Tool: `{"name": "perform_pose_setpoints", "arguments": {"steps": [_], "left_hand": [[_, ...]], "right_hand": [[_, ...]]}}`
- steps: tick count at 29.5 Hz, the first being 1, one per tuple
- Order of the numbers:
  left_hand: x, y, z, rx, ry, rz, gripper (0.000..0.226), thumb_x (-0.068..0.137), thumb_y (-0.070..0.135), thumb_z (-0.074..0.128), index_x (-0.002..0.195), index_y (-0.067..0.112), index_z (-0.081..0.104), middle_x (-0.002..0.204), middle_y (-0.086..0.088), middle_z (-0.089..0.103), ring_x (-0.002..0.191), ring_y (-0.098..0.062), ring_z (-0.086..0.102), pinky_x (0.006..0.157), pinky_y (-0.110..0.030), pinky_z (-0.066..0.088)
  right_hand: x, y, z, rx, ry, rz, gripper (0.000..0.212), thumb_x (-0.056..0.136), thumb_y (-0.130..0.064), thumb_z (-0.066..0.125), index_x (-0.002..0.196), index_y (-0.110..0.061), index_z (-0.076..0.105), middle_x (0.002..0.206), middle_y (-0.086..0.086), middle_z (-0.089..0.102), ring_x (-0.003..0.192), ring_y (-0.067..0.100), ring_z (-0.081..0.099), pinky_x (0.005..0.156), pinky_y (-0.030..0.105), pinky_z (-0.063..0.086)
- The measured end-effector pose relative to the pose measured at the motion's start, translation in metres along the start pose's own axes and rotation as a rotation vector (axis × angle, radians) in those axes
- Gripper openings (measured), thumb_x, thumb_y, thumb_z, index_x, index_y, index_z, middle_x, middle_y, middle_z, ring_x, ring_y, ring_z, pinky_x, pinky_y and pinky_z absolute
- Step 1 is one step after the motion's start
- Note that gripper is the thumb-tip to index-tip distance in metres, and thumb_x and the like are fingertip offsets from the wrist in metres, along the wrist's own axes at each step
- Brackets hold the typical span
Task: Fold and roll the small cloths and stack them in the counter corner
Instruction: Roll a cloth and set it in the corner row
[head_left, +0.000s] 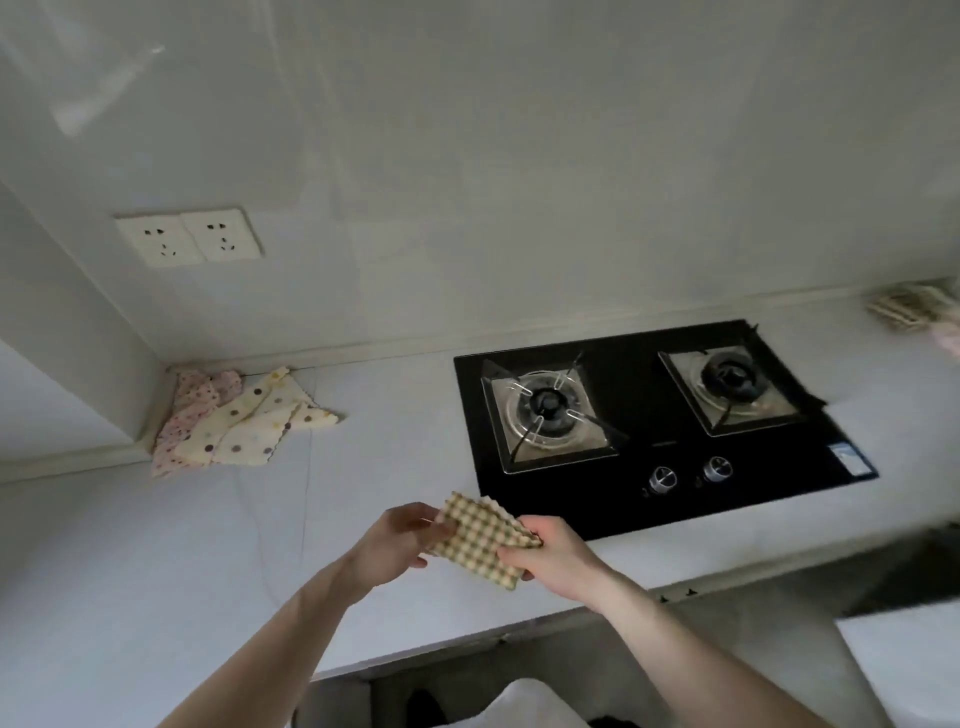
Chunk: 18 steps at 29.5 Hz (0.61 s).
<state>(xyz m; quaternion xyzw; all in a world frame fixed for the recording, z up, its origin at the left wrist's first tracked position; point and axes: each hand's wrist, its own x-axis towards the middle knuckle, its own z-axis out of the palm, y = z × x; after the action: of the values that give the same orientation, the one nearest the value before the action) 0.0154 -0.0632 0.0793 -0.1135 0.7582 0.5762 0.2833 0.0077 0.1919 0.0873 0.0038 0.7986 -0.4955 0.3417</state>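
A small yellow-and-green checked cloth (480, 538), folded, is held above the counter's front part. My left hand (397, 540) grips its left edge, and my right hand (558, 558) pinches its right side. In the counter corner at the left lie several folded cloths: pink dotted ones (189, 415) against the wall and cream dotted ones (260, 421) spread beside them. More checked cloths (906, 306) lie blurred at the far right of the counter, by the wall.
A black two-burner gas hob (660, 415) is set into the white counter (182, 545) just behind my hands, its knobs near the front. A double wall socket (189, 239) sits above the corner. The counter's front edge runs below my forearms.
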Motion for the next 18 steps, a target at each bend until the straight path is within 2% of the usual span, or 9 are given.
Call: {"name": "perform_pose_setpoints", "arguments": {"steps": [4, 8, 11, 14, 16, 18], "left_hand": [[0.029, 0.057, 0.074, 0.042, 0.042, 0.101, 0.015, 0.091, 0.027, 0.077, 0.099, 0.015, 0.074, 0.094, -0.003, 0.077, 0.084, -0.016, 0.071, 0.073, -0.027, 0.055], [0.052, 0.113, 0.166, 0.041, -0.061, 0.179, 0.015, 0.093, 0.02, 0.075, 0.104, 0.01, 0.072, 0.097, -0.009, 0.077, 0.09, -0.023, 0.074, 0.079, -0.032, 0.058], [0.065, 0.152, 0.24, 0.037, -0.111, 0.2, 0.017, 0.094, 0.013, 0.073, 0.109, 0.006, 0.07, 0.102, -0.013, 0.076, 0.092, -0.022, 0.074, 0.08, -0.03, 0.06], [0.076, 0.184, 0.307, 0.018, -0.172, 0.196, 0.029, 0.087, 0.022, 0.081, 0.111, 0.011, 0.071, 0.105, -0.009, 0.077, 0.099, -0.023, 0.074, 0.086, -0.037, 0.061], [0.084, 0.2, 0.345, 0.089, -0.183, 0.221, 0.035, 0.079, 0.036, 0.085, 0.108, 0.018, 0.073, 0.102, -0.002, 0.077, 0.098, -0.021, 0.074, 0.086, -0.039, 0.061], [0.09, 0.217, 0.378, 0.173, -0.183, 0.248, 0.03, 0.08, 0.04, 0.084, 0.101, 0.021, 0.073, 0.095, 0.003, 0.077, 0.09, -0.016, 0.073, 0.08, -0.035, 0.059]], "right_hand": [[-0.038, 0.03, -0.068, 0.059, 0.11, -0.007, 0.013, 0.097, -0.033, 0.065, 0.107, -0.026, 0.07, 0.105, -0.008, 0.075, 0.096, 0.007, 0.072, 0.076, 0.023, 0.056], [-0.078, 0.074, -0.147, 0.054, 0.204, -0.003, 0.02, 0.101, -0.04, 0.058, 0.114, -0.028, 0.067, 0.109, -0.01, 0.072, 0.096, 0.01, 0.07, 0.077, 0.024, 0.059], [-0.11, 0.111, -0.206, 0.062, 0.241, 0.016, 0.02, 0.103, -0.042, 0.053, 0.103, -0.027, 0.067, 0.096, -0.008, 0.071, 0.083, 0.009, 0.069, 0.075, 0.028, 0.058], [-0.136, 0.144, -0.261, 0.014, 0.277, 0.014, 0.025, 0.105, -0.037, 0.052, 0.093, -0.019, 0.065, 0.085, -0.006, 0.067, 0.071, 0.0, 0.063, 0.069, 0.023, 0.055], [-0.147, 0.165, -0.293, -0.046, 0.294, 0.015, 0.031, 0.104, -0.04, 0.052, 0.1, -0.013, 0.067, 0.092, 0.005, 0.07, 0.075, 0.005, 0.062, 0.074, 0.034, 0.057], [-0.156, 0.182, -0.32, -0.073, 0.3, 0.012, 0.034, 0.103, -0.041, 0.051, 0.104, -0.012, 0.067, 0.099, 0.011, 0.07, 0.078, 0.01, 0.061, 0.081, 0.043, 0.059]]}}
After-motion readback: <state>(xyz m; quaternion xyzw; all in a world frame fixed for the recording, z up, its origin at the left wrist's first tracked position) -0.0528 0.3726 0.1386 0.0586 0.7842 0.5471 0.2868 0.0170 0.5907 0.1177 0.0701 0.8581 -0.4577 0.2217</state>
